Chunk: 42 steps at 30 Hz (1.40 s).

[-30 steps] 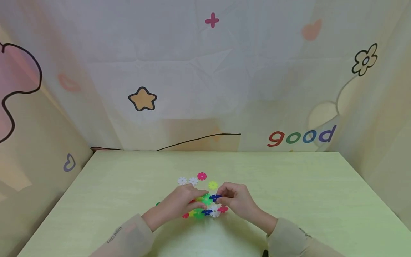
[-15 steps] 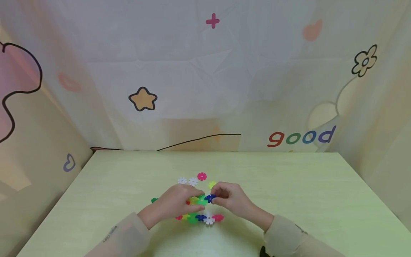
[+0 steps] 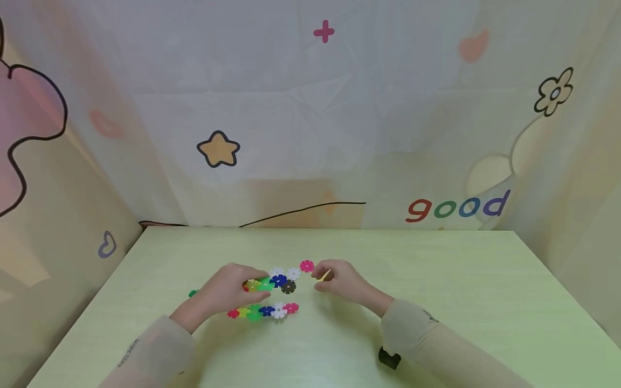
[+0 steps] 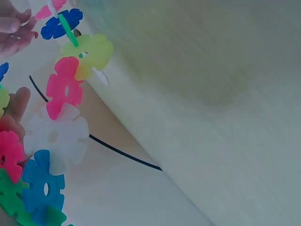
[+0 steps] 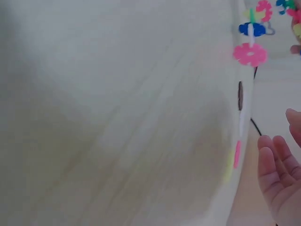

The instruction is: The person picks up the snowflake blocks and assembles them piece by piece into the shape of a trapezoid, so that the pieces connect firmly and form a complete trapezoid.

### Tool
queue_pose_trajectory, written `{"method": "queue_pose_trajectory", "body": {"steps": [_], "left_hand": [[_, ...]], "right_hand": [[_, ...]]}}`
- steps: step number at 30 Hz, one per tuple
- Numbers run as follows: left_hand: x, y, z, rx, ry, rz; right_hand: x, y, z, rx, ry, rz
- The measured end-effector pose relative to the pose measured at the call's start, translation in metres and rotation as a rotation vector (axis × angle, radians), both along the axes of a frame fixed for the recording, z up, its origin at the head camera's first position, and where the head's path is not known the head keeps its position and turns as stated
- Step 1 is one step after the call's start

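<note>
My left hand [image 3: 225, 291] holds a chain of interlocked plastic snowflake discs [image 3: 254, 312] above the table. Its colours are pink, white, blue, green, yellow and red. One stretch sticks out past the fingertips and ends in a dark blue disc [image 3: 278, 280]; another runs below the hand. In the left wrist view a white disc [image 4: 59, 134] joins a pink one and a light blue one. My right hand [image 3: 344, 283] is apart from the chain, fingers spread, with a loose yellow disc [image 3: 324, 276] partly hidden behind it. The right wrist view shows that hand [image 5: 287, 183] holding nothing.
Loose discs lie on the pale table [image 3: 436, 291]: a dark brown one [image 3: 288, 286], two white ones [image 3: 293, 274] and a pink one [image 3: 306, 266]. A printed cloth [image 3: 271, 108] surrounds the table. A small black object [image 3: 390, 358] shows under my right sleeve.
My right hand has let go of the blue disc at the chain's end and now sits by the yellow disc. My left hand has moved left with the chain, uncovering the brown disc.
</note>
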State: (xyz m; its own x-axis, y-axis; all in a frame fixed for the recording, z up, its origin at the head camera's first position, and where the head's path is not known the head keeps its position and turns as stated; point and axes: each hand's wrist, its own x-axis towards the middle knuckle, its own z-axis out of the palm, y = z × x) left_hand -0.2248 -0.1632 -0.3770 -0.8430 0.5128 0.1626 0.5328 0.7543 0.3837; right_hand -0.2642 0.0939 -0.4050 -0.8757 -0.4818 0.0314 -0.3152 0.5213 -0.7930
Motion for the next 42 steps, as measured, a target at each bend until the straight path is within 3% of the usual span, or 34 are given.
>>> {"method": "queue_pose_trajectory", "body": {"steps": [14, 26, 34, 42], "left_hand": [[-0.005, -0.017, 0.004, -0.013, -0.043, 0.029], [-0.006, -0.016, 0.003, -0.019, -0.047, 0.03], [-0.007, -0.017, 0.002, -0.036, -0.049, 0.046], [-0.005, -0.015, 0.003, -0.011, -0.052, 0.026]], "right_hand": [[-0.036, -0.04, -0.018, 0.242, 0.03, 0.012], [-0.049, -0.052, -0.025, 0.392, 0.044, -0.02], [-0.048, -0.053, -0.021, 0.412, 0.027, -0.047], [-0.046, -0.044, -0.017, 0.354, 0.021, -0.022]]}}
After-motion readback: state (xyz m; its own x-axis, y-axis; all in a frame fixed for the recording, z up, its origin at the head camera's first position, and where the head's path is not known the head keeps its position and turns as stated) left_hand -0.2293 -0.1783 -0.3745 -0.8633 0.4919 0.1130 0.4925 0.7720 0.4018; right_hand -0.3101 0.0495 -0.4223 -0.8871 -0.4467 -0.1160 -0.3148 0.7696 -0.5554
